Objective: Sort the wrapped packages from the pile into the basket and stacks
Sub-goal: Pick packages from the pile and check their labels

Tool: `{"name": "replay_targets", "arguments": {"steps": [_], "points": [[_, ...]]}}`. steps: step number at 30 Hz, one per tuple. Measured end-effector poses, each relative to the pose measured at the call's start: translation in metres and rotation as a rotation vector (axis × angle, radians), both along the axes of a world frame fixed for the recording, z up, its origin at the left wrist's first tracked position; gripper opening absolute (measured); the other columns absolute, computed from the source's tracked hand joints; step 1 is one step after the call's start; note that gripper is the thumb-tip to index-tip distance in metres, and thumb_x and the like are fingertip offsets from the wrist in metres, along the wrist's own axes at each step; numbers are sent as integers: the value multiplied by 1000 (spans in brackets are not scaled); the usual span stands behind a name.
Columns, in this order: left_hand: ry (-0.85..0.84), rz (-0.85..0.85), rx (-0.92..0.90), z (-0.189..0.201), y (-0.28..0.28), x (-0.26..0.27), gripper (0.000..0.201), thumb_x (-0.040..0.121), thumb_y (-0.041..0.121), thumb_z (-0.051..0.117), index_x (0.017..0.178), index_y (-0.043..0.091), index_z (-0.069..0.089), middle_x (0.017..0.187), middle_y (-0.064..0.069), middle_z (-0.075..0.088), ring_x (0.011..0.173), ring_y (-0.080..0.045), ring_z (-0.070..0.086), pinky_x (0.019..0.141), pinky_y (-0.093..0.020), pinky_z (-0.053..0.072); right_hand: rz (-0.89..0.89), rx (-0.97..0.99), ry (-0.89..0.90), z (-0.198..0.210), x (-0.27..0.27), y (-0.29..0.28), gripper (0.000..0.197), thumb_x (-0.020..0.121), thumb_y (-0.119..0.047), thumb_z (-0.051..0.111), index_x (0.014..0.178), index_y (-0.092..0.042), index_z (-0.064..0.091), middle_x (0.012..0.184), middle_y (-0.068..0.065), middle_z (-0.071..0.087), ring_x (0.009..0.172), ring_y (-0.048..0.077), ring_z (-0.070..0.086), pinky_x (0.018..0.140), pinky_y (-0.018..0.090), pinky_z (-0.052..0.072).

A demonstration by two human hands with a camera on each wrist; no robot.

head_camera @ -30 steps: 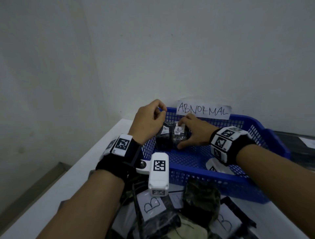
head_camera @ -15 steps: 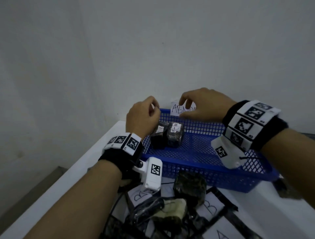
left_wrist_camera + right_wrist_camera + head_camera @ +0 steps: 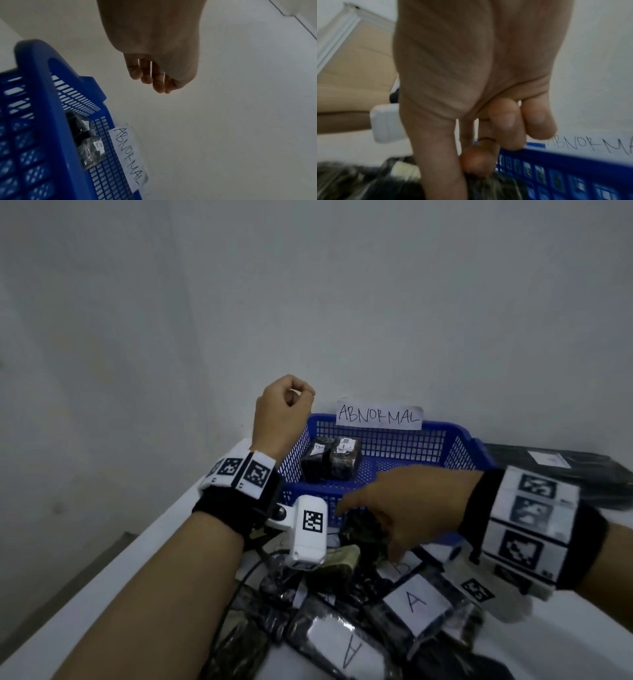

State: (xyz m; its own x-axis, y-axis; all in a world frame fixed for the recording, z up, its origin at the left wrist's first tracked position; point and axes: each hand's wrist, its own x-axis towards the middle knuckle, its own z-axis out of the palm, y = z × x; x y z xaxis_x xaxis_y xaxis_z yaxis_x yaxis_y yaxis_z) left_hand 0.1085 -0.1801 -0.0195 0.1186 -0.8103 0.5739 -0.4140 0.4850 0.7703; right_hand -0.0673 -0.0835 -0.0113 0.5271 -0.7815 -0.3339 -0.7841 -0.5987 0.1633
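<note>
Two dark, crinkly film-wrapped packages are lying side by side in the blue slotted plastic basket. The left hand is being held curled, gripping nothing. The right hand, fingers loosely curled, is being lowered onto the glossy wrapped pile.

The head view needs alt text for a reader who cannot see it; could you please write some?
A right hand reaches down to a pile of wrapped packages before a blue basket labelled ABNORMAL. Two packages lie inside; the left hand hangs curled and empty beside it.
</note>
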Motion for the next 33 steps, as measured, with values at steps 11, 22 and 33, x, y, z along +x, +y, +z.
{"name": "replay_targets", "arguments": {"steps": [11, 22, 33], "points": [[180, -411, 304, 6, 55, -2, 20, 100, 29, 52, 92, 18, 66, 75, 1, 66, 65, -8, 57, 58, -21, 43, -109, -18, -815, 1, -38, 13, 45, 82, -59, 72, 119, -36, 60, 80, -7, 65, 66, 0, 57, 66, 25, 43], [177, -578, 302, -5, 69, -25, 33, 89, 18, 74, 118, 9, 62, 105, -16, 70, 95, -25, 71, 82, -48, 60, -339, 135, -1747, -18, -39, 10, 36, 97, -41, 54, 122, -16, 64, 111, 6, 73, 78, 16, 71, 72, 38, 60], [-81, -486, 103, -13, 69, -52, 12, 90, 20, 73, 101, 15, 70, 85, -5, 74, 74, -24, 70, 63, -41, 60, -420, -153, -1668, -30, -56, 2, 20, 93, -5, 66, 112, -10, 64, 80, 0, 77, 69, 15, 70, 58, 29, 58]]}}
